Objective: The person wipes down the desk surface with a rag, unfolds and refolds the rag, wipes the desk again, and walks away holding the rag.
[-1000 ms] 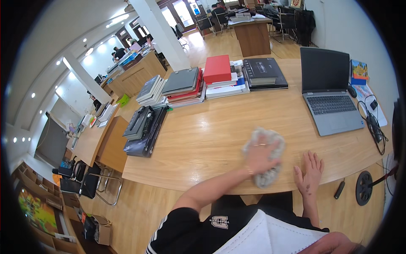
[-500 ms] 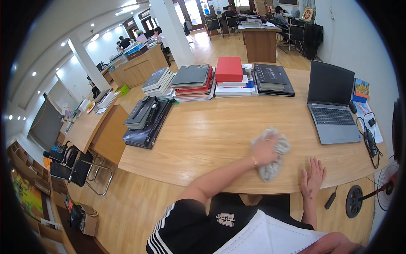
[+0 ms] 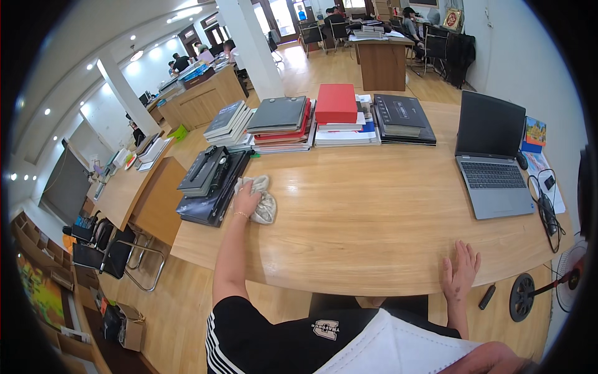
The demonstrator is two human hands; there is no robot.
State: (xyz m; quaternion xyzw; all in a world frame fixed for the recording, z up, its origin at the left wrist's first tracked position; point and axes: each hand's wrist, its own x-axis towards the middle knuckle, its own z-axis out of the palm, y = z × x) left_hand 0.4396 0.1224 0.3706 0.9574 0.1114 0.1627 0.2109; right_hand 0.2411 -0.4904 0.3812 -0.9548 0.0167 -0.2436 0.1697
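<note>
The grey cloth (image 3: 265, 209) and the left hand (image 3: 248, 201) have moved across the worktop (image 3: 349, 237) from near the front edge to near the left edge, just beside the dark folder stack (image 3: 202, 206). The left hand grasps the cloth, fingers partly bent over it; how firmly is hard to tell, as the fingertips are poorly seen. The right hand (image 3: 461, 269) holds nothing, resting open at the front edge toward the right corner, nearer the open laptop (image 3: 496, 177).
</note>
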